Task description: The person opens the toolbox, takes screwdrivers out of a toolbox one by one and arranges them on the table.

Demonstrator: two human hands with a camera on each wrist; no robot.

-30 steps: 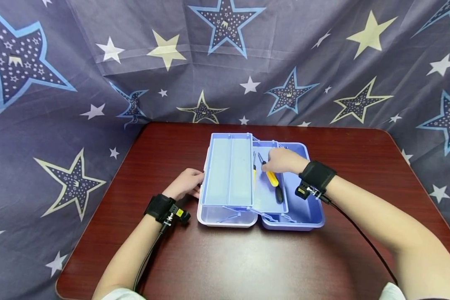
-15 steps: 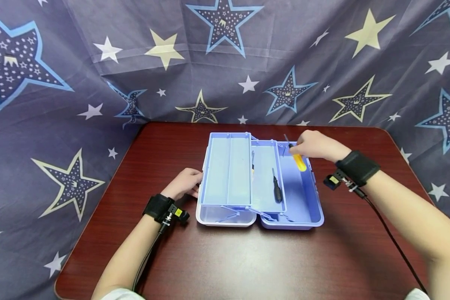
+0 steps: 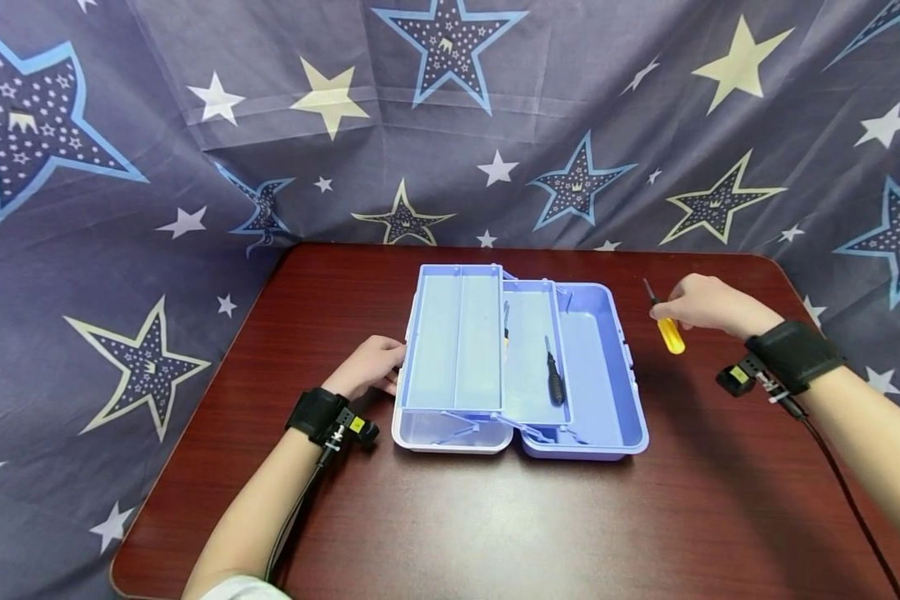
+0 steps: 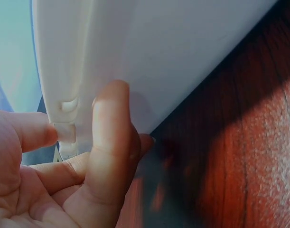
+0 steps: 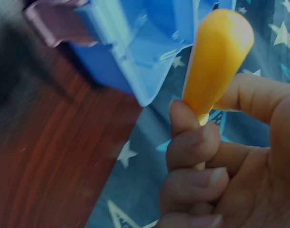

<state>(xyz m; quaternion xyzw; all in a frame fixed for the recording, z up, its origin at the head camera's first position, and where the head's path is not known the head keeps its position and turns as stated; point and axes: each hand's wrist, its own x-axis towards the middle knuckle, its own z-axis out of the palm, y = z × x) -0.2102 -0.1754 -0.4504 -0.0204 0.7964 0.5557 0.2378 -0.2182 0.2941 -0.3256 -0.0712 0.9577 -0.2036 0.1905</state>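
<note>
Head view: yellow screwdriver held out beside the open toolbox

Nearest, the glossy red-brown table shows streaky wood grain. The left hand is at the toolbox's white shell — thumb on a small catch, bent fingers against smooth plastic (whether gripping or merely steadying, I cannot tell). Two shallow, pale-blue trays step sideways on thin hinged arms; a black screwdriver lies in the lower tray, and another tool is partly hidden by the upper tray.

The right hand pinches the yellow screwdriver where its smooth, bulbous handle narrows — above the table, right of the toolbox. The step in hand looks like setting a screwdriver apart from the box; the next move probably calls for lowering it flat before loosening the fingers. Farthest hangs a creased, star-printed cloth.
</note>
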